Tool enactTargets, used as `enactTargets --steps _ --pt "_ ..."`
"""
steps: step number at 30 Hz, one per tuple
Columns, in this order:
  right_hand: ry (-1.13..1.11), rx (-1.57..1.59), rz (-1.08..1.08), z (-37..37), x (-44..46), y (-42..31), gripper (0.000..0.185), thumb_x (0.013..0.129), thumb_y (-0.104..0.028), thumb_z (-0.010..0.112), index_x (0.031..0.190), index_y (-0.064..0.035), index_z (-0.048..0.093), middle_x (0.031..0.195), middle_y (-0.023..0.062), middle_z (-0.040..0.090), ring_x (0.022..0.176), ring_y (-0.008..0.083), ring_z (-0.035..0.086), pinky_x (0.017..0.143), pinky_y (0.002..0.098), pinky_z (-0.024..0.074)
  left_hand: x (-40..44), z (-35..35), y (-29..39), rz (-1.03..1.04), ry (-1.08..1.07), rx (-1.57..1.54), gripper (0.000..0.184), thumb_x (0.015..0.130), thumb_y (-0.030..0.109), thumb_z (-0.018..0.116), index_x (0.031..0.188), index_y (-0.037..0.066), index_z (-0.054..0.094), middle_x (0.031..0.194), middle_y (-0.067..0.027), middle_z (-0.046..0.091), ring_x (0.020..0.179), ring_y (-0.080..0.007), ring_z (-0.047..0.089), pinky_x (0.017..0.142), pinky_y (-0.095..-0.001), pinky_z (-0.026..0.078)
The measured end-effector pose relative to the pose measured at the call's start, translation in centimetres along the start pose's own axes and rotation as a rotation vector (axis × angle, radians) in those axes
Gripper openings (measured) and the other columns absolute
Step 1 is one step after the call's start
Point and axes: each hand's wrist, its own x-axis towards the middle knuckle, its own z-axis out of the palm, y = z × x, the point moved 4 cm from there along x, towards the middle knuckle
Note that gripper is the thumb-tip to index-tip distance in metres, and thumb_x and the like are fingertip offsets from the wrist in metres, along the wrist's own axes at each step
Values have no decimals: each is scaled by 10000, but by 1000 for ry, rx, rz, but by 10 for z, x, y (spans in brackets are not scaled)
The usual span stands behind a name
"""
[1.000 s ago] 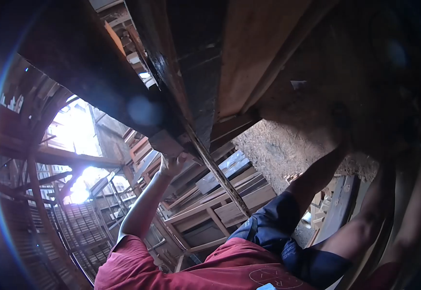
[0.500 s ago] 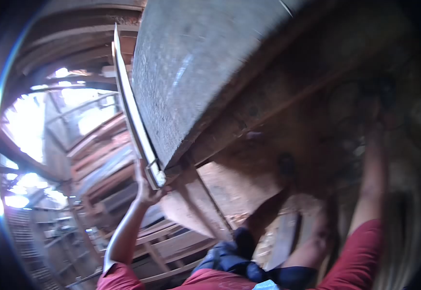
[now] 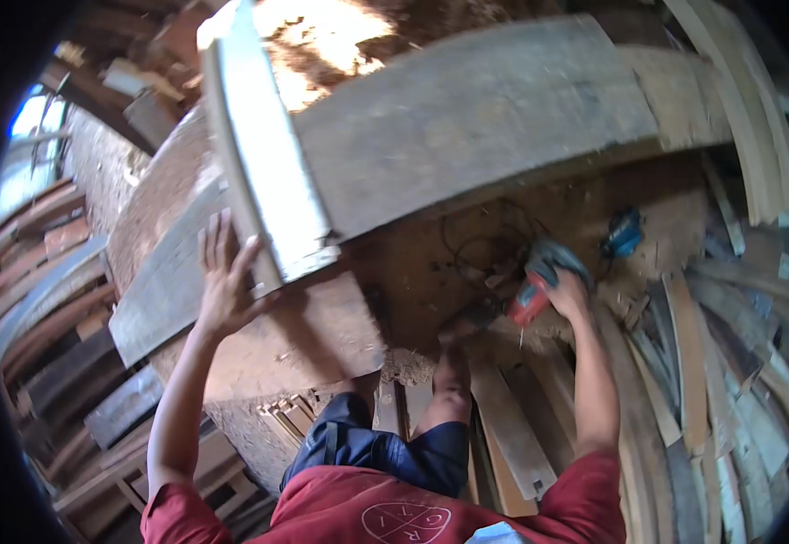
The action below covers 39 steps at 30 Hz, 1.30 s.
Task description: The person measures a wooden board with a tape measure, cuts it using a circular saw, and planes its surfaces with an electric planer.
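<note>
My left hand point(image 3: 228, 286) is spread, fingers apart, beside the end of a long board with a bright, shining face point(image 3: 272, 154). That board lies across a wide grey plank point(image 3: 467, 122). Below the fingers is a brown wooden panel point(image 3: 313, 340). My right hand point(image 3: 566, 295) is closed around a red and grey power tool point(image 3: 532, 295), held low over the brown surface under the plank's edge. Close to its right lies a blue tool point(image 3: 624, 233), with a dark cable point(image 3: 467, 263) to the left.
Stacked boards point(image 3: 59, 381) fill the left side. Many loose wood strips point(image 3: 693, 363) lie at the right, and long pale boards point(image 3: 743, 100) cross the upper right. My legs stand between the brown panel and more planks point(image 3: 512, 426) on the ground.
The view has swung over the plank from a low, tilted angle. My left hand has gone from gripping the board's end to lying spread beside it. The power tool now shows in my right hand.
</note>
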Motion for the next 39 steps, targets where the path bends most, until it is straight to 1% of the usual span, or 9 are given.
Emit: enactTargets --steps 3,6,10,12,14,19,34,38,39 --pt "-199 760 676 -54 -73 -66 228 898 -122 756 1103 -31 713 735 66 667 553 154 628 486 348 498 0 -1 4 -65 -13 18 1020 805 632 817 1649 244 396 1787 -257 76 1657 -476 4 1327 -632 -29" --pt "-19 922 841 -122 -125 -183 208 915 -94 729 1110 -24 714 643 25 607 493 121 558 467 315 459 2 -4 7 -87 -3 3 1106 794 637 825 1688 215 329 1791 -234 93 1665 -445 9 1328 -635 -31" --pt "279 1056 501 -178 -190 -298 276 920 -100 751 1156 33 699 845 63 703 622 117 628 578 269 515 2 -4 6 -172 -14 -120 1283 793 654 812 1722 52 163 1801 -195 112 1676 -389 10 1339 -601 -38" --pt "315 871 534 -182 -208 -332 333 934 -156 780 1199 37 718 1018 130 779 813 200 732 749 356 587 2 -8 7 -176 -25 -105 1350 802 684 789 1710 -22 82 1808 -179 102 1680 -357 4 1348 -565 -40" --pt "393 460 292 -206 -193 -391 366 948 -267 786 1128 35 685 923 203 731 849 389 726 779 486 549 1 -10 8 -204 -37 -134 1349 780 626 819 1712 -16 87 1807 -190 95 1680 -363 4 1350 -559 -35" --pt "468 299 102 -205 -159 -482 329 950 -270 777 1071 21 684 868 261 705 846 523 691 726 543 537 -3 -3 3 -182 36 -133 1311 774 663 806 1714 19 160 1797 -176 166 1676 -356 84 1347 -580 27" --pt "375 279 175 -127 -103 -552 510 938 -361 819 1175 69 682 1016 326 738 965 526 714 859 546 551 -8 -2 -4 -142 107 -146 1267 764 713 777 1725 116 206 1796 -82 222 1665 -305 160 1355 -556 72" --pt "387 376 131 -117 -95 -546 492 931 -330 840 1155 82 690 1012 295 745 969 477 732 872 513 550 -11 -2 -14 -102 98 -235 1262 762 745 754 1728 140 212 1797 -85 217 1667 -286 155 1358 -544 74" --pt "391 347 125 -114 -93 -543 428 947 -254 823 1210 58 697 988 209 746 857 333 723 775 435 567 -12 -3 -15 -99 136 -264 1268 754 756 753 1729 154 212 1799 -86 212 1667 -306 146 1357 -555 64"
